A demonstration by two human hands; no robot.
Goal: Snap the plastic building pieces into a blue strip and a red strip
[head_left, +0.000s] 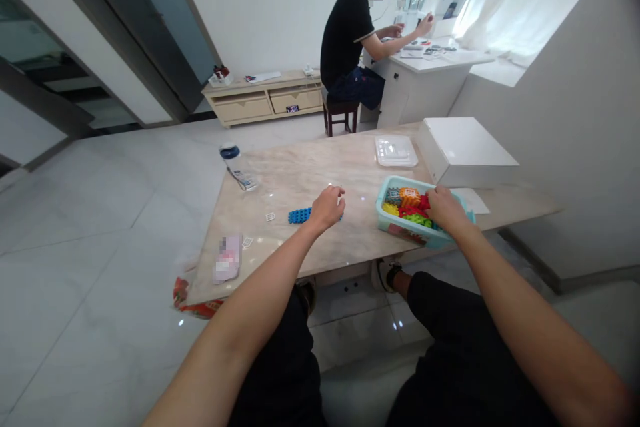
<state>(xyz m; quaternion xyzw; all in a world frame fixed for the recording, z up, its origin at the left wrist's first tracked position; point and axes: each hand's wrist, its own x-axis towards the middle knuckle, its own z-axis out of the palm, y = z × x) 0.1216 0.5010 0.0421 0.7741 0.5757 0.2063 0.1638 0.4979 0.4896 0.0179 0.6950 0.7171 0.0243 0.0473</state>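
Observation:
Over the table, my left hand (327, 207) hovers at a strip of blue toothed plastic blocks (299, 215) and covers part of it. Its fingers are loosely curved with a gap between them, and nothing shows in them. A light-blue tub (384, 221) at the right holds plastic blocks in several colours, among them an orange block (410, 197), yellow blocks (391, 209) and green blocks (418, 219). Into the tub's right part reaches my right hand (445, 208), fingers bent and close together beside red blocks (424, 203). Its fingertips are hidden among the pieces.
Small white lattice pieces (271, 217) and a pinkish packet (228, 259) lie on the table's left. A clear bottle (239, 168) stands at its far left corner. Behind the tub are a clear plastic lid (396, 151) and a white box (467, 147). Another person (345, 33) sits at a desk.

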